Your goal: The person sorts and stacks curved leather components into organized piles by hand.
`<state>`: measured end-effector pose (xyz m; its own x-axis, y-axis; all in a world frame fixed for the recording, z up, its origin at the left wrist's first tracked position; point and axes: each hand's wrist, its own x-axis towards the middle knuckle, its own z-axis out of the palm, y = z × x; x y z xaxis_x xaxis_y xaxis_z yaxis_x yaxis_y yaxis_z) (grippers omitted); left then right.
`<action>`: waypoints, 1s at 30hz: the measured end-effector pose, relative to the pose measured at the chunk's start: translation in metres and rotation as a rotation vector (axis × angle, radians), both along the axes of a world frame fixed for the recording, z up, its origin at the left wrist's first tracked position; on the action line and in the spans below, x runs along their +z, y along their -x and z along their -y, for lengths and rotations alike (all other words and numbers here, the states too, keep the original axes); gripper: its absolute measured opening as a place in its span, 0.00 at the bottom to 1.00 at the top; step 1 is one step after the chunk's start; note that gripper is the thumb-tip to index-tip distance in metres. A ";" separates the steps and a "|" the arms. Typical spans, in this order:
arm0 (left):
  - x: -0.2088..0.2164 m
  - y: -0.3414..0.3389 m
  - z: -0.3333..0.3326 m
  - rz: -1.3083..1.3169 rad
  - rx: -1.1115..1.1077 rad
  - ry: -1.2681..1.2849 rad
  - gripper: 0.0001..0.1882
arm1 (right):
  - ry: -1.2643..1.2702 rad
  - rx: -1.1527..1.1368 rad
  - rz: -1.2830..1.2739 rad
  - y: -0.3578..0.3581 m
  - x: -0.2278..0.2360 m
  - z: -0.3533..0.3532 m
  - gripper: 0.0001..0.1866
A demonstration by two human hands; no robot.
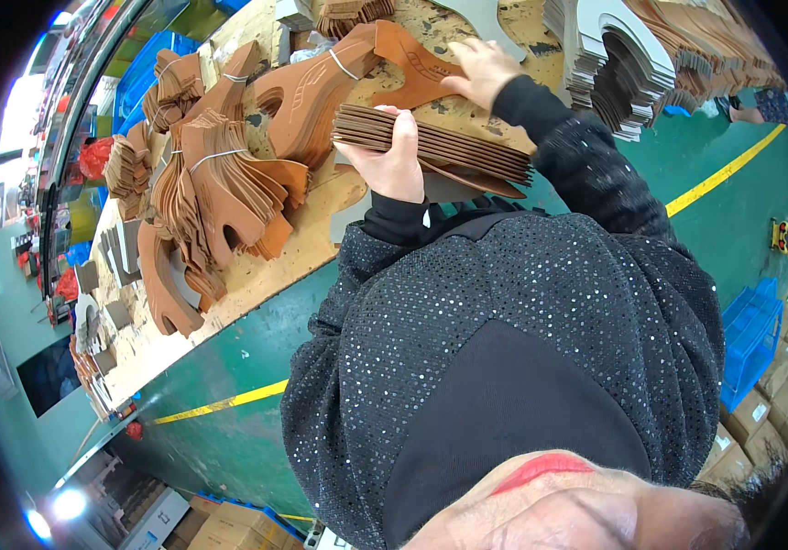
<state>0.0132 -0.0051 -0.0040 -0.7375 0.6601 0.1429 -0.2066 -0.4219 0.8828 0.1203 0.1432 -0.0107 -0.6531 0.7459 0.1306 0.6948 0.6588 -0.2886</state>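
Observation:
My left hand [389, 165] is closed around one end of a thick stack of brown leather-like cut pieces [472, 154]. The stack's layered edges show, with the thumb on top, and its far end reaches toward my right forearm. My right hand [486, 75] lies over the table with fingers stretched and apart. Its thumb is at the edge of a flat curved brown piece [410, 69] with markings on it. I cannot make out a grip on that piece. Left of it lies a bundle of similar pieces [307, 101] tied with a white band.
Several more tied brown bundles [220, 179] crowd the left of the worn wooden table [311, 225]. Grey-white curved stacks [609, 64] and a long row of brown pieces [705, 46] stand at the right. A blue crate [749, 339] and cardboard boxes [783, 394] are on the floor.

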 end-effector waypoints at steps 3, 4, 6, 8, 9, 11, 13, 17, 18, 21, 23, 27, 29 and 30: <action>-0.005 0.000 0.000 -0.026 0.009 0.004 0.22 | 0.033 -0.102 0.172 0.015 -0.002 -0.006 0.27; -0.004 0.000 -0.001 -0.011 -0.004 -0.013 0.21 | 0.066 -0.101 0.153 0.017 -0.004 -0.010 0.25; -0.003 0.000 0.001 -0.005 -0.001 -0.017 0.21 | 0.100 -0.084 0.143 0.019 -0.006 -0.016 0.24; -0.003 0.000 0.001 0.002 -0.003 -0.021 0.21 | 0.265 -0.085 -0.010 0.018 -0.005 -0.021 0.20; -0.003 0.000 0.001 -0.007 -0.010 -0.031 0.21 | 0.264 -0.084 -0.006 0.017 -0.006 -0.021 0.20; -0.002 0.000 0.001 -0.015 -0.015 -0.041 0.21 | 0.303 0.047 -0.078 0.017 -0.006 -0.022 0.17; 0.000 0.000 0.002 -0.031 -0.029 0.001 0.22 | 0.225 0.148 -0.155 0.011 -0.004 -0.015 0.15; -0.009 0.003 0.004 -0.120 0.038 0.046 0.25 | 0.217 0.460 -0.311 0.001 0.030 0.043 0.17; -0.008 0.002 0.004 -0.098 0.042 0.023 0.26 | 0.247 0.484 -0.307 -0.002 0.034 0.048 0.20; -0.009 0.000 0.005 -0.079 0.029 0.019 0.27 | 0.316 0.493 -0.191 -0.008 0.042 0.052 0.21; -0.009 0.001 0.003 -0.110 0.077 0.060 0.27 | 0.403 0.543 -0.282 -0.007 0.039 0.049 0.21; -0.008 -0.002 0.005 -0.011 0.027 0.011 0.26 | 0.619 0.509 -0.180 -0.012 0.040 0.046 0.22; -0.004 -0.002 0.004 0.022 -0.042 -0.028 0.26 | 0.624 0.472 -0.137 -0.014 0.039 0.038 0.22; -0.005 -0.001 0.005 0.024 -0.043 -0.033 0.26 | 0.663 0.545 -0.109 -0.016 0.044 0.031 0.22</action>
<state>0.0142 -0.0098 -0.0092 -0.7118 0.6867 0.1476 -0.2459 -0.4405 0.8634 0.1360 0.1117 0.0330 -0.9509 0.2771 -0.1381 0.2774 0.5643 -0.7775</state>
